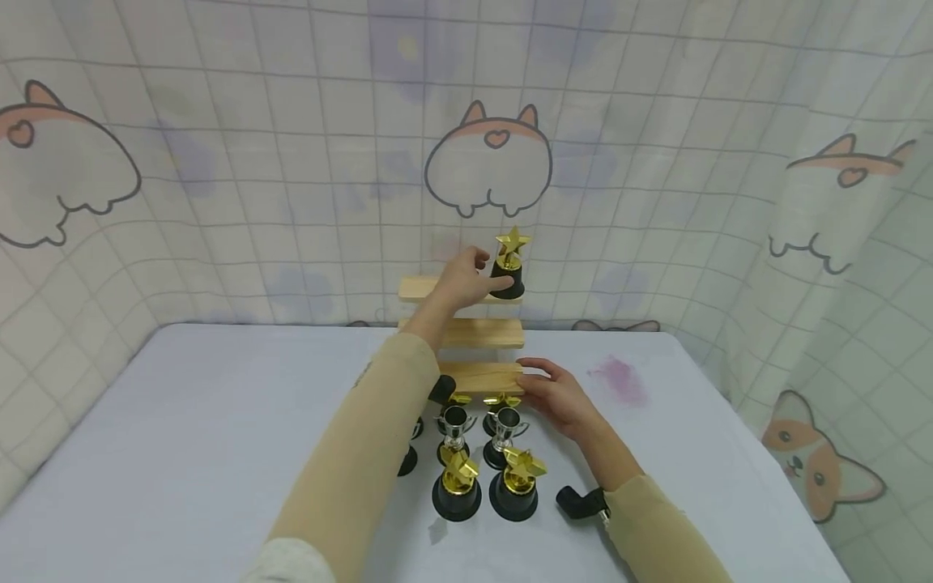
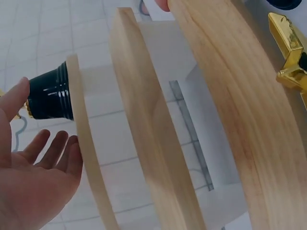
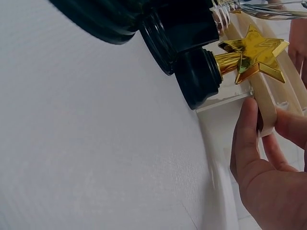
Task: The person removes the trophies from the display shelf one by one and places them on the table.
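A gold star trophy (image 1: 509, 271) with a black base stands upright at the right end of the top board of a stepped wooden shelf (image 1: 481, 333). My left hand (image 1: 466, 279) is beside it, fingers spread and the thumb right at the base. In the left wrist view, the black base (image 2: 50, 93) stands on the board, with the fingers (image 2: 57, 148) loosely bent and apart from it. My right hand (image 1: 557, 397) pinches the right end of the lowest board (image 3: 267, 110) between thumb and fingers.
In front of the shelf, several trophies stand in two columns: silver cups (image 1: 507, 425) and gold stars on black bases (image 1: 514, 495). More black bases (image 1: 408, 461) are partly hidden by the left sleeve. A patterned curtain (image 1: 306, 178) hangs behind the white table (image 1: 240, 421).
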Demonstrator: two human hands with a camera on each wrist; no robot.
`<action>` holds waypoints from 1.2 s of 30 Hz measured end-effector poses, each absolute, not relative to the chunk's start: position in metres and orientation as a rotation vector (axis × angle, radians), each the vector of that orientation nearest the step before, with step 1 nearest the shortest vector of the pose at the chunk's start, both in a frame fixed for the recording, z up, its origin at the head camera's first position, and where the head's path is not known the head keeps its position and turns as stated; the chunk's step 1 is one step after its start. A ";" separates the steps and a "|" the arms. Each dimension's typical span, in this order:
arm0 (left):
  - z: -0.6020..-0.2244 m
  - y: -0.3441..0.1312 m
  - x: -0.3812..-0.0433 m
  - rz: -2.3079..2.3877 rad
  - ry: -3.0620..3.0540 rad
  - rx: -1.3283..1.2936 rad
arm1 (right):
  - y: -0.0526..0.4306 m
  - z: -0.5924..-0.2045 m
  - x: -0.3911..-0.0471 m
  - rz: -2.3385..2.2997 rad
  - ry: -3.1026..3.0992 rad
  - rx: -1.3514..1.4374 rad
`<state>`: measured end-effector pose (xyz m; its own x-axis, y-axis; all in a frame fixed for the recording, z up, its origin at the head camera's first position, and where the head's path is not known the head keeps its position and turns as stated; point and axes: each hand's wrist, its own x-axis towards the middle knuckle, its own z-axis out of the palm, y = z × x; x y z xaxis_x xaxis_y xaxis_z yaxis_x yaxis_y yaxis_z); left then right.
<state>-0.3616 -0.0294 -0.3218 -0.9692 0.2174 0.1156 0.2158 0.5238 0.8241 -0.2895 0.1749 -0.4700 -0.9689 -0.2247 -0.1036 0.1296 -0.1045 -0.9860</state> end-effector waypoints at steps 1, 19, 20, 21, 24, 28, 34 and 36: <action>-0.323 -0.030 -0.362 1.474 2.739 0.383 | 0.174 -0.470 -0.290 -2.167 1.927 -0.101; -0.330 -0.016 -0.365 1.320 2.874 0.333 | 0.167 -0.476 -0.289 -2.177 1.913 -0.080; -0.330 -0.016 -0.365 1.311 2.879 0.338 | 0.167 -0.475 -0.289 -2.176 1.913 -0.079; -0.330 -0.016 -0.365 1.304 2.882 0.345 | 0.167 -0.475 -0.289 -2.179 1.913 -0.076; -0.330 -0.016 -0.366 1.324 2.867 0.371 | 0.168 -0.474 -0.289 -2.177 1.921 -0.066; -0.330 -0.017 -0.367 1.419 2.803 0.403 | 0.170 -0.472 -0.289 -2.186 1.918 -0.063; -0.328 -0.021 -0.370 1.488 2.749 0.390 | 0.172 -0.472 -0.289 -2.186 1.926 -0.072; -0.326 -0.022 -0.370 1.494 2.748 0.372 | 0.172 -0.472 -0.289 -2.187 1.926 -0.070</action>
<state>-0.3704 -0.0216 -0.3259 -0.9720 0.2024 0.1192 0.2101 0.5221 0.8266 -0.2894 0.1722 -0.4718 -0.9733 -0.1999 -0.1129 0.1372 -0.1123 -0.9841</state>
